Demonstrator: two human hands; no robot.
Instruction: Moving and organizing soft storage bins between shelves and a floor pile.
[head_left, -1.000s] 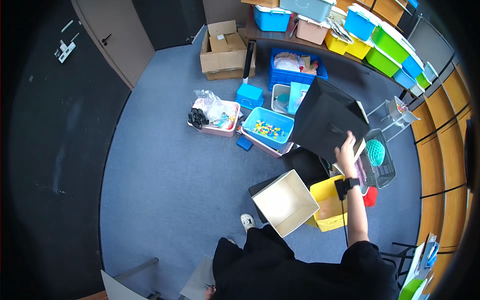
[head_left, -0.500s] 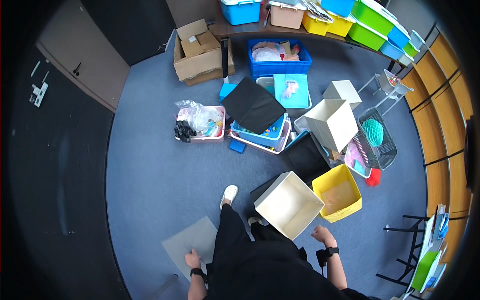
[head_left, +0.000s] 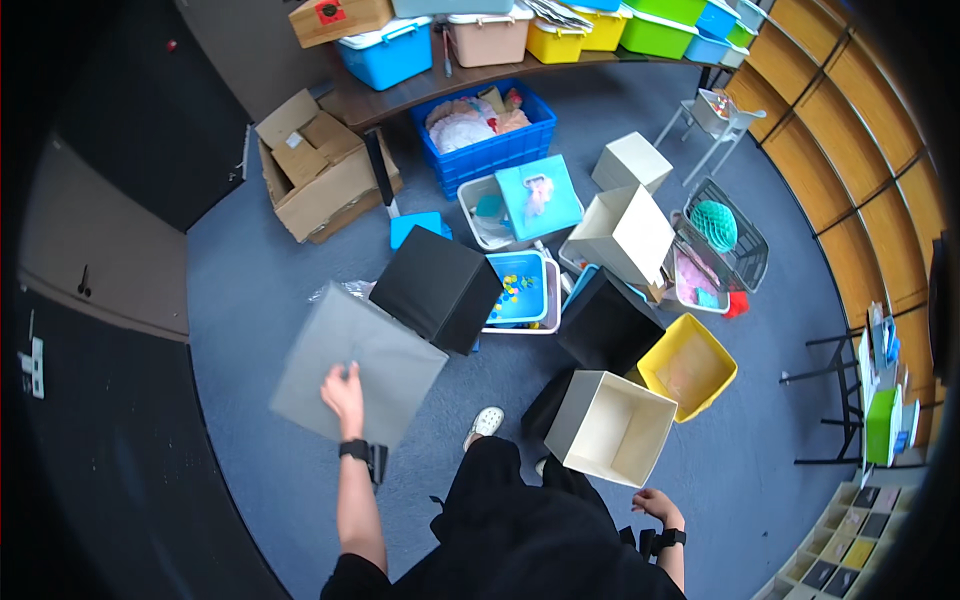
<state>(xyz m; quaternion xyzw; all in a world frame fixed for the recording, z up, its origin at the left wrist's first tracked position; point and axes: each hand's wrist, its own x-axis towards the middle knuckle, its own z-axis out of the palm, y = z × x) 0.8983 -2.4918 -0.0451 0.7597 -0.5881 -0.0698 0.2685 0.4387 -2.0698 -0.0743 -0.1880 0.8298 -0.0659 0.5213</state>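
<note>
"Since I can't see it, what are the fingers doing?"

"On the left hand (head_left: 343, 398) they are bent over the face of a grey square panel (head_left: 365, 345); whether they grip it, I cannot tell. The right hand (head_left: 655, 505) has loosely curled fingers, nothing visible in them."

"Where is the panel?"

"Ahead and left of the person's legs (head_left: 490, 470), slanted. Its upper-right edge meets a black box (head_left: 437, 290) in this view; contact is unclear."

"How is such a panel best handled?"

"My judgement: move it slowly, hold it near its middle, and keep its corners off that box. The right hand could steady an edge."

"Farther out?"

"Near the right hand, an open cream box (head_left: 612, 428); just beyond, a yellow bin (head_left: 690, 328). Ahead, a blue tub (head_left: 538, 285) holds small yellow pieces (head_left: 513, 284)."
</note>
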